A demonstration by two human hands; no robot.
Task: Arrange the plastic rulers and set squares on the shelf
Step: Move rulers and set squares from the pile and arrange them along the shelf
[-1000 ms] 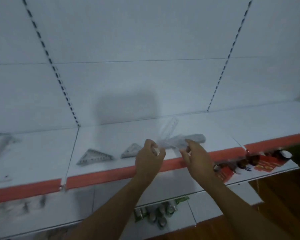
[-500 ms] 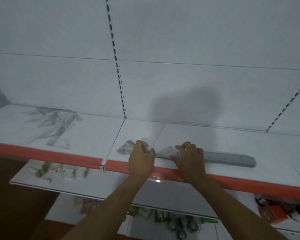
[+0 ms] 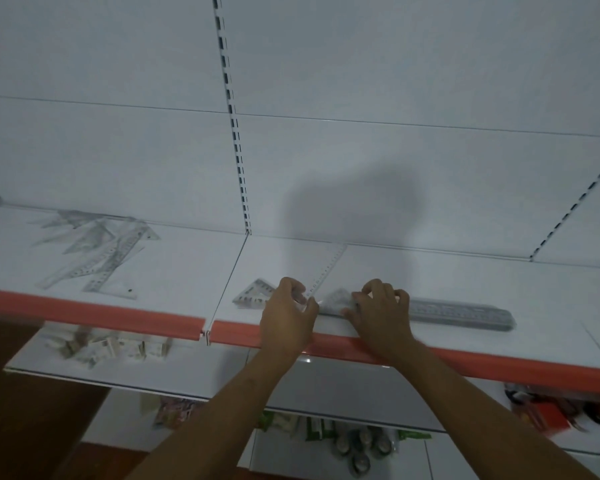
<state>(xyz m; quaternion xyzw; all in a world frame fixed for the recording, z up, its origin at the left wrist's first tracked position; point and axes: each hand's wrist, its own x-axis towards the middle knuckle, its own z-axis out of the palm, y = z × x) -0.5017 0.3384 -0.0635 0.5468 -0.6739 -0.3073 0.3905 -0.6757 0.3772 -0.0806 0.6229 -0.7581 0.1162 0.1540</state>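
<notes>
Item: shelf, white, smooth, with orange front lip; all places given from that lip.

Left hand: just behind the lip, fingers curled onto the near end of a clear ruler that runs back toward the rear panel; whether it pinches or only presses cannot be told.

Right hand: just behind the lip, fingertips bent down onto a small set square, thin transparent plastic, triangular.

Second set square: left of the left hand, flat, near the lip. Grey ruler stack: right of the right hand, long, parallel to the lip.

Loose pile of rulers and set squares: far left bay, well behind the lip, unsorted.

Handling (a judgement): slide pieces flat, edges squared to the lip; slick plastic on smooth enamel skids easily, so light fingertip pressure suits.
</notes>
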